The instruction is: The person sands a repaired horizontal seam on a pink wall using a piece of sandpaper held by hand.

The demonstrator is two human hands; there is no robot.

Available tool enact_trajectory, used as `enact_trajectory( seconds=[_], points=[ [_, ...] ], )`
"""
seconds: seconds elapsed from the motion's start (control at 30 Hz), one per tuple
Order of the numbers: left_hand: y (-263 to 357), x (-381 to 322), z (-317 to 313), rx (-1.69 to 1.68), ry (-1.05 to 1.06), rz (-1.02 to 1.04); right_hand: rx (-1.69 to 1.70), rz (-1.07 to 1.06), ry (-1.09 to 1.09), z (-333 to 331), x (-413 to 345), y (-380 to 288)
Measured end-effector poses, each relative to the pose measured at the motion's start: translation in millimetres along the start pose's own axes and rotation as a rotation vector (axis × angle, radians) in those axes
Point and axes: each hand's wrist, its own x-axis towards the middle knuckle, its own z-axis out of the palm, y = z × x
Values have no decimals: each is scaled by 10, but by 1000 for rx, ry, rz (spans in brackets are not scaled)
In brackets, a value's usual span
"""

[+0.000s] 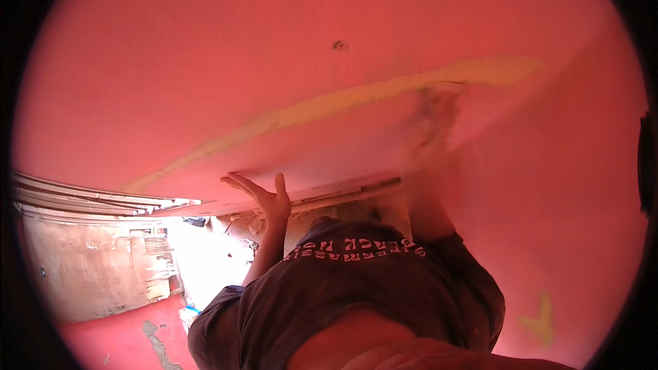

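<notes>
A red-painted wall (216,61) spreads in front of me, crossed by a long yellowish streak (339,103). My left hand (262,195) is raised at the wall below the streak, fingers and thumb spread, holding nothing. My right hand (434,118) is reached up to the wall, just under the wider right part of the streak. It is smeared by motion blur. A thin edge shows at its fingertips, but whether it grips a flat tool or sheet is too blurred to tell.
A small dark hole (339,45) pits the wall above the streak. To the right, another red wall (555,205) meets it at a corner and bears a yellow mark (540,321). At left are a slatted window (103,200), a worn wooden panel (97,267) and a bright opening (205,257).
</notes>
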Motion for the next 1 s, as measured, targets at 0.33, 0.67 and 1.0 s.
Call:
enact_trajectory(
  seconds=[0.33, 0.67, 1.0],
  points=[
    [-721, 170, -470, 46, 89, 30, -273, -311, -81, 89, -276, -261],
    [-1323, 563, -1056, 58, 123, 187, -264, -440, -4, 359, -594, -481],
    [-1479, 489, -1254, -117, -125, 272, -321, -480, -46, 385, -692, -990]
  ],
)
